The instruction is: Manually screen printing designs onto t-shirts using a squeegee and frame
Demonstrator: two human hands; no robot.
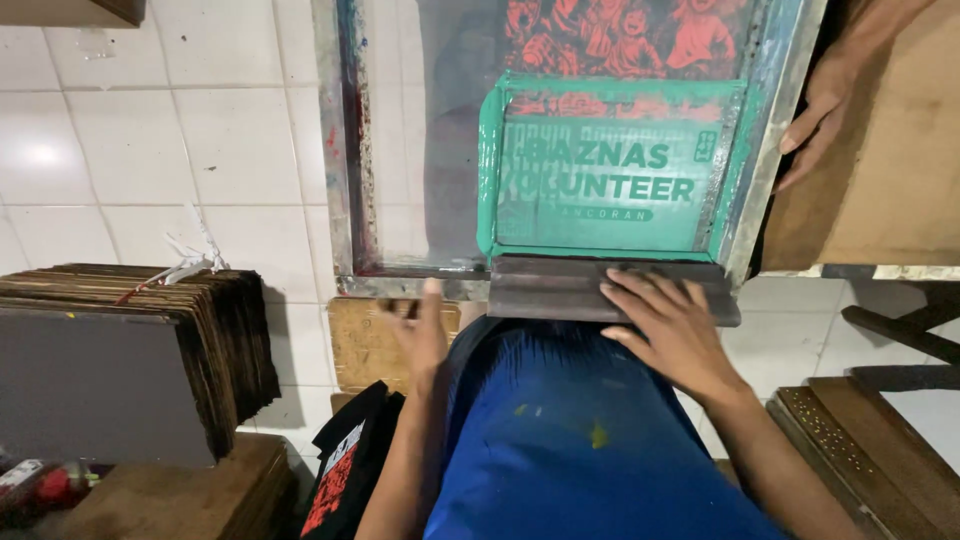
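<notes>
Head view looks straight down on a screen-printing setup, and both hands are at the near edge of the printing screen (560, 130). Right hand (675, 325) lies flat, fingers spread wide, palm pressed on top of a dark squeegee (560, 290) that sits across the bottom edge of the frame; it presses rather than grips. Left hand (422, 335) is just to the left of that squeegee, held edge-on and blurred, fingers straight and loosely open, with nothing in it; whether it touches the frame I cannot tell. Directly beyond the right hand, the mesh carries a green-taped block (610, 165) with pale lettering, and farther beyond that a red printed picture (625, 35) shows through the screen. Between the two forearms, the person's blue garment (560, 440) fills the foreground, flecked with yellow paint.

Up past the right hand, on the far right side of the frame, another person's hand (822, 110) rests with fingers curled down against the screen's metal edge, beside a brown board (890, 170). Well off to the left of the left hand stands a stack of thin brown boards (210, 330) behind a grey panel (100, 385). Below the left forearm lies a black shirt with red print (345, 470). White floor tiles (150, 130) spread out beyond the left hand.
</notes>
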